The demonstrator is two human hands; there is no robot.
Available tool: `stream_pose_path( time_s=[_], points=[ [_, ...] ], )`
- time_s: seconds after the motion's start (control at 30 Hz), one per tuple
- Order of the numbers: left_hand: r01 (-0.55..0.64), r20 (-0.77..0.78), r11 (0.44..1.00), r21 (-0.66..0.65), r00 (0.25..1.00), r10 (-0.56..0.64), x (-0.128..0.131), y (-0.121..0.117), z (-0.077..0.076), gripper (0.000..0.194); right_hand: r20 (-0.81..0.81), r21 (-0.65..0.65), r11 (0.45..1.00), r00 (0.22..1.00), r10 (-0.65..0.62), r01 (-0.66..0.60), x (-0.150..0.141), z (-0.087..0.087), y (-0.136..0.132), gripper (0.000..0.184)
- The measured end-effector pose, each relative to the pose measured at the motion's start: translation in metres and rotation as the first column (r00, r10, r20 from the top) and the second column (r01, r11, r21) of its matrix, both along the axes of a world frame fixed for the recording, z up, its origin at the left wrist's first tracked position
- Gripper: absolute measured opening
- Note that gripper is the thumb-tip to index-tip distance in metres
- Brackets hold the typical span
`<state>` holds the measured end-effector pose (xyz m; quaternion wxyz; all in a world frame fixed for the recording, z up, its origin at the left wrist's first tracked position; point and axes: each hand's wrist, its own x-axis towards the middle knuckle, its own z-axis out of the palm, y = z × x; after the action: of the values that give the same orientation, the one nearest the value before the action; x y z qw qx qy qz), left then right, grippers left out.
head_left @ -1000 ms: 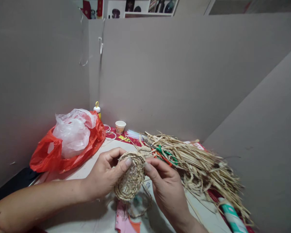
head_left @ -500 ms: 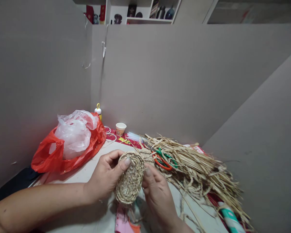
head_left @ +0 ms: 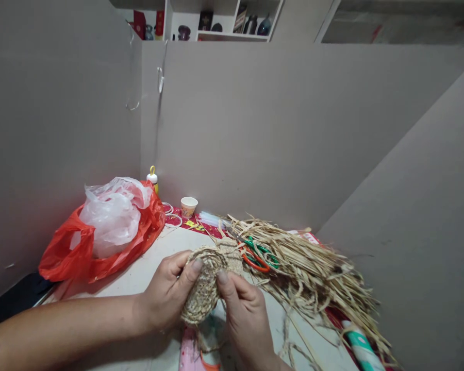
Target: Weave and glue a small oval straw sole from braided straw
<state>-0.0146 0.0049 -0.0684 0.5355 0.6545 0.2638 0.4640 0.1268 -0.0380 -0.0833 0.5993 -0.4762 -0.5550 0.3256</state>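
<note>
A small oval piece of woven straw (head_left: 204,289), with coiled braided rows, is held up over the white table top. My left hand (head_left: 169,291) grips its left edge, thumb on the face and fingers behind. At the right edge, my right hand (head_left: 244,309) pinches with thumb and fingers; whether it holds the rim or a thin strand there I cannot make out. Below the woven piece lie a pink item (head_left: 189,350) and an orange curved part (head_left: 210,365), both partly hidden. Scissors with green handles (head_left: 268,255) and orange handles (head_left: 257,262) rest just beyond my right hand.
A bundle of dry straw (head_left: 309,263) spreads along the right side. Red and white plastic bags (head_left: 112,216) sit at left. A paper cup (head_left: 188,207), white rings (head_left: 173,221) and a yellow-topped bottle (head_left: 152,179) stand at the back. A green-and-white tube (head_left: 361,345) lies front right.
My right thumb has come up onto the right edge of the woven piece, and the right hand has shifted left. The woven piece has turned slightly. The whole view has shifted a little.
</note>
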Motion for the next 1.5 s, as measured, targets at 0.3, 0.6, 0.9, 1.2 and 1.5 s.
stream_pose_path(
  time_s=[0.3,0.6,0.9,1.2,1.5],
  points=[
    [0.041,-0.012,0.997,0.068,0.999,-0.040,-0.007,-0.002,0.006,0.057,0.262,0.483,0.849,0.889,-0.375,0.216,0.031,0.019,0.012,0.020],
    [0.158,0.266,0.908,-0.388,0.963,-0.055,0.008,0.005,0.010,0.032,0.613,0.539,0.833,0.738,-0.282,-0.129,0.020,0.005,0.007,0.044],
    [0.194,0.390,0.873,-0.447,0.921,-0.006,-0.014,0.022,0.044,0.020,0.148,0.085,0.996,0.987,-0.054,0.042,0.037,0.029,0.009,0.035],
    [0.261,0.339,0.903,-0.341,0.930,-0.140,-0.008,0.008,0.038,0.029,-0.292,-0.147,0.925,0.909,0.299,-0.351,0.013,0.028,0.003,0.027],
    [0.209,0.297,0.916,-0.342,0.949,-0.106,0.000,0.012,0.018,0.022,-0.330,-0.192,0.895,0.885,0.328,-0.403,0.014,0.021,0.012,0.035]
  ],
)
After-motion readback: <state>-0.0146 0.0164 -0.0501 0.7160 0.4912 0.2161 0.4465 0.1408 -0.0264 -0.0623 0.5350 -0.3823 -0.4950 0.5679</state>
